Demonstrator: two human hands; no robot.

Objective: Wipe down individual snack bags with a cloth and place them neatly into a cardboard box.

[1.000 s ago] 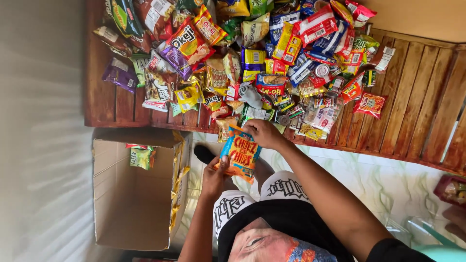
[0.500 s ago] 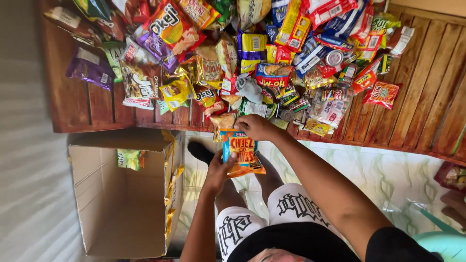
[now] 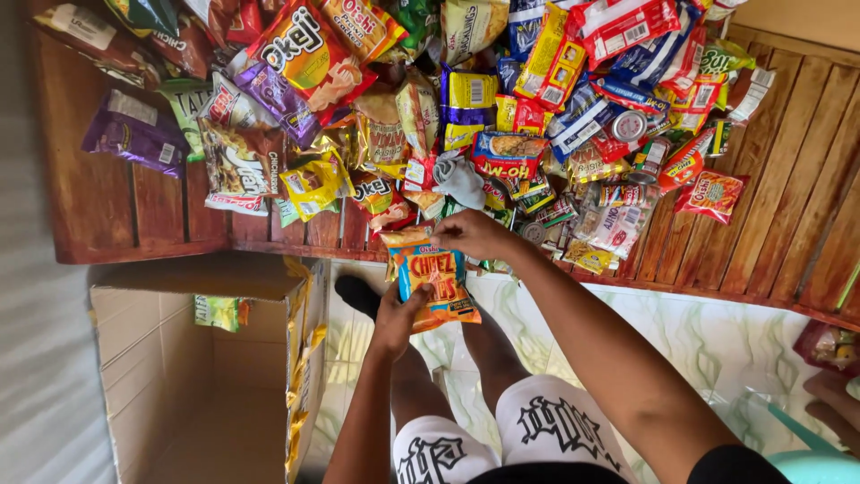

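An orange-and-blue crinkled snack bag (image 3: 434, 285) hangs just below the wooden table's edge, under a dense heap of packets including a purple foil pouch (image 3: 134, 131), a red-orange chip bag (image 3: 309, 56) and a small red sachet (image 3: 713, 194).

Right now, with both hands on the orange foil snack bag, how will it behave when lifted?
The orange foil snack bag looks puffed, so probably light. Its glossy film may slip. The left hand and right hand pinch opposite ends, so it likely sags.
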